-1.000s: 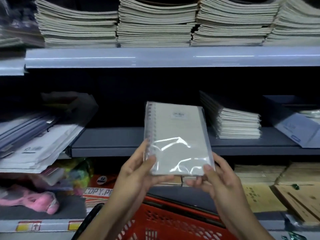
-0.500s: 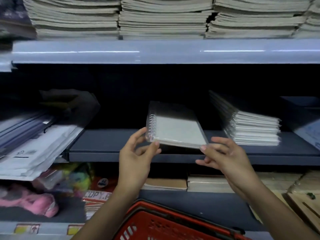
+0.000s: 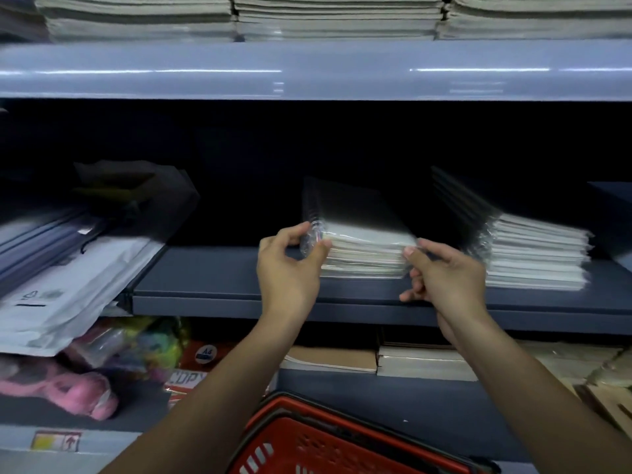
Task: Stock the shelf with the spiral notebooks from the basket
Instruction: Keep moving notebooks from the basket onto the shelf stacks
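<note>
A plastic-wrapped pack of spiral notebooks [image 3: 367, 236] lies flat on the dark grey middle shelf [image 3: 219, 280], spiral edge to the left. My left hand [image 3: 287, 273] pinches its front left corner at the spiral. At the front right corner my right hand [image 3: 444, 277] holds the wrap with thumb and fingertip, the other fingers curled. The pack's back half fades into shadow. Below my arms, the rim of the red basket [image 3: 273, 410] shows at the bottom edge; its inside is mostly out of view.
A taller stack of wrapped notebooks [image 3: 537, 256] sits just right of the pack. Plastic folders and envelopes [image 3: 65, 285] slump at the left of the shelf. Stacked notebooks [image 3: 335, 18] fill the shelf above. Paper pads [image 3: 420, 362] and pink items [image 3: 78, 391] lie below.
The pack went from upright in front of me to flat, then forward and down onto the middle shelf. Both hands followed it to its front corners. The view moved closer.
</note>
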`<state>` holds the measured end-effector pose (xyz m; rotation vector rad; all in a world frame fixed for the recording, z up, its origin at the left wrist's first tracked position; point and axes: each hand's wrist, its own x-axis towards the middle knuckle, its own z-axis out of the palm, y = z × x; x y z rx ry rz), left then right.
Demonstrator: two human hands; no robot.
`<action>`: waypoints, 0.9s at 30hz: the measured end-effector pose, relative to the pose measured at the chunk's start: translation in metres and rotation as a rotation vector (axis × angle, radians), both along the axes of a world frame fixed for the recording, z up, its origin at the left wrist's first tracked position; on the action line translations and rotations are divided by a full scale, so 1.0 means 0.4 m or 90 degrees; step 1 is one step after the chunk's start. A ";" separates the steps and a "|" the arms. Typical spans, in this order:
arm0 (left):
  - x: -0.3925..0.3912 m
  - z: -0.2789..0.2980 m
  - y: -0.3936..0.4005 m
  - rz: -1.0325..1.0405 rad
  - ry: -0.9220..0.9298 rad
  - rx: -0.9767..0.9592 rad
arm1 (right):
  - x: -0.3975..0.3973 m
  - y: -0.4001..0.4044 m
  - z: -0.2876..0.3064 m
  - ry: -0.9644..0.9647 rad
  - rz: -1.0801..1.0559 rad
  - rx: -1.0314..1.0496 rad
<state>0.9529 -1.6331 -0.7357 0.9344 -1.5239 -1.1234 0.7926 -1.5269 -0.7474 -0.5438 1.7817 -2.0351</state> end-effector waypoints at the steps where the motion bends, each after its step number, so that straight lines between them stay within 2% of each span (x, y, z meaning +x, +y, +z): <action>1: -0.004 0.001 0.000 -0.001 -0.002 0.001 | -0.003 -0.004 -0.004 -0.002 0.001 -0.001; 5: 0.001 0.000 0.006 0.005 -0.012 0.016 | 0.010 0.001 -0.004 0.008 0.018 -0.005; 11: 0.073 -0.014 0.082 -0.026 -0.009 0.057 | 0.076 0.130 -0.009 0.124 0.034 0.002; 18: 0.186 -0.128 0.212 -0.097 -0.007 0.161 | 0.160 0.312 -0.130 0.179 0.195 0.172; 24: 0.243 -0.300 0.328 -0.104 -0.036 0.356 | 0.168 0.423 -0.257 0.290 0.241 0.415; 27: 0.252 -0.333 0.362 -0.150 -0.073 0.420 | 0.168 0.434 -0.282 0.333 0.257 0.469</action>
